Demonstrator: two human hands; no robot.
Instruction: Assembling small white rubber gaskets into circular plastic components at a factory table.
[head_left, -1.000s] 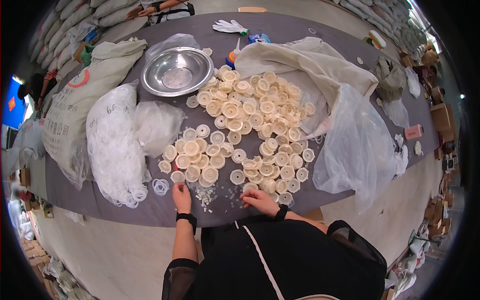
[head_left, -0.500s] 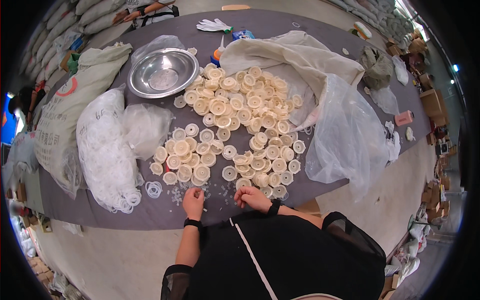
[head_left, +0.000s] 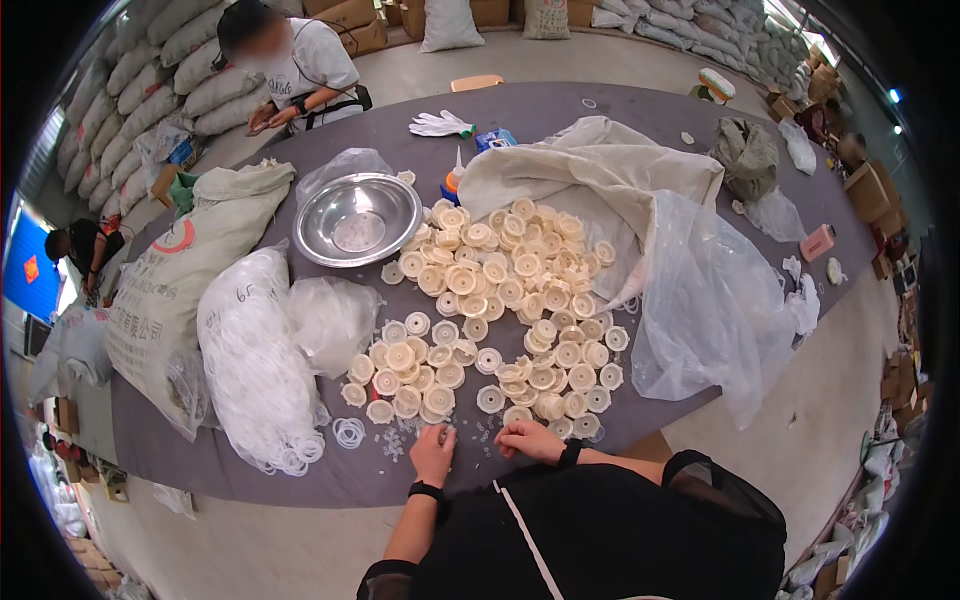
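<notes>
My left hand (head_left: pixel 433 455) is at the table's near edge, its fingers curled together beside small clear pieces (head_left: pixel 393 440) scattered on the cloth. My right hand (head_left: pixel 532 441) sits a short way to the right, closed in a pinch with its fingertips toward the left hand. What either holds, if anything, is too small to make out. Just beyond my left hand lies a cluster of cream round plastic parts with notched rims (head_left: pixel 407 401). Another group of these parts (head_left: pixel 567 355) reaches close to my right hand. A larger heap (head_left: pixel 500 260) spreads behind both.
A steel basin (head_left: pixel 358 220) stands at the back left. Left of the parts are a bag of white rings (head_left: pixel 255 360), a woven sack (head_left: pixel 170 290) and a loose ring coil (head_left: pixel 348 433). Clear plastic sheeting (head_left: pixel 700 310) covers the right side. A co-worker (head_left: pixel 310 65) stands beyond the table.
The view has tilted up, so the table sits lower in it and more of the co-worker shows. My right hand has come slightly nearer the left. Both hands remain closed.
</notes>
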